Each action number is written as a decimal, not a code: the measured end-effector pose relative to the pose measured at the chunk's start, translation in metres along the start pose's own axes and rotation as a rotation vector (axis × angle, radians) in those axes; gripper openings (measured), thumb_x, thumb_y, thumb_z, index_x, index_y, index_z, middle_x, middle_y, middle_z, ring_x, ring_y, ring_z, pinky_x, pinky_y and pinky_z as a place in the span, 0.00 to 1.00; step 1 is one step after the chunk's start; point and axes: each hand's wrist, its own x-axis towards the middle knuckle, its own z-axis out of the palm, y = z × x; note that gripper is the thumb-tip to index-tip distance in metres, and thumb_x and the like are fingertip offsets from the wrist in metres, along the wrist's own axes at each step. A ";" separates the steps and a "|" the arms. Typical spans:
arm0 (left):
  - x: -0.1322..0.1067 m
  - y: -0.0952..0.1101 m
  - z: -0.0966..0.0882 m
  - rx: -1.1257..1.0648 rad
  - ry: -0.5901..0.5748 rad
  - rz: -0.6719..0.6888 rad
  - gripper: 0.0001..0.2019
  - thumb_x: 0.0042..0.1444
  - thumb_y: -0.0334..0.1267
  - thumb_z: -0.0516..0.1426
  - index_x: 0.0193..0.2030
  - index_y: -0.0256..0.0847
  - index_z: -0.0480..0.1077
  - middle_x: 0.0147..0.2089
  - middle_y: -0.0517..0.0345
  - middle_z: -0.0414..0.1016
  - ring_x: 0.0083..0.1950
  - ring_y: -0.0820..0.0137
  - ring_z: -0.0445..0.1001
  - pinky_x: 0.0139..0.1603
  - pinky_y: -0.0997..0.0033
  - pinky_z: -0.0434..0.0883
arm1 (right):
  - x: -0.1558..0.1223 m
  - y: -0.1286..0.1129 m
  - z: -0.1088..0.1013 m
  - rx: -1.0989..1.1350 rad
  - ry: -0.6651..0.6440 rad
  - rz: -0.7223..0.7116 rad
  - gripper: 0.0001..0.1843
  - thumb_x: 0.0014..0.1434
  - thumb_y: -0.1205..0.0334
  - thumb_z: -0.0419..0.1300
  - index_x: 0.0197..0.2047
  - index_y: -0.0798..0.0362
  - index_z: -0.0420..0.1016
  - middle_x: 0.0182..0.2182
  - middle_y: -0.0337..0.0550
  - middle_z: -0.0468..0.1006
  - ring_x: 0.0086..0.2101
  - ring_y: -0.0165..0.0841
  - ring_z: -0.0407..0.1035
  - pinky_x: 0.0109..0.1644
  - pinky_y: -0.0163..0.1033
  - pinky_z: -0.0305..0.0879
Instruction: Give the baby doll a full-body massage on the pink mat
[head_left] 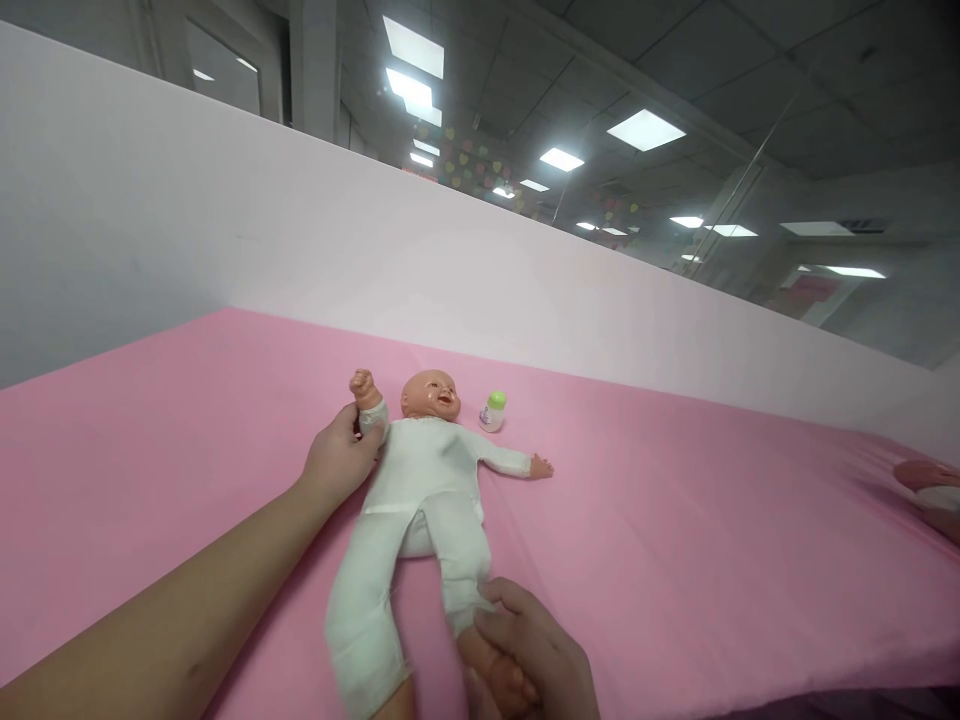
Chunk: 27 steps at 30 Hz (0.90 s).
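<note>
A baby doll in a white cloth suit lies face up on the pink sheet, its head toward the wall. My left hand is closed round the doll's raised arm on the left, just below the small fist. Lower down, my right hand has its fingers bent round the doll's lower leg on the right, near the cuff and bare foot. Past the doll's shoulder a small bottle with a green cap stands upright, apart from both hands. The doll's other arm stretches out to the right on the sheet.
A white wall runs along the back of the pink-covered surface, with glass above it. At the far right edge part of another doll-like object shows, cut off by the frame. The sheet's front edge drops away at the lower right.
</note>
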 end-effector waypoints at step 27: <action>-0.013 0.016 0.000 0.046 -0.090 0.224 0.22 0.58 0.42 0.59 0.60 0.58 0.78 0.56 0.59 0.82 0.55 0.55 0.80 0.54 0.59 0.73 | 0.075 -0.022 0.005 -0.043 0.029 -0.001 0.04 0.63 0.60 0.63 0.41 0.50 0.76 0.42 0.45 0.81 0.41 0.38 0.78 0.43 0.37 0.77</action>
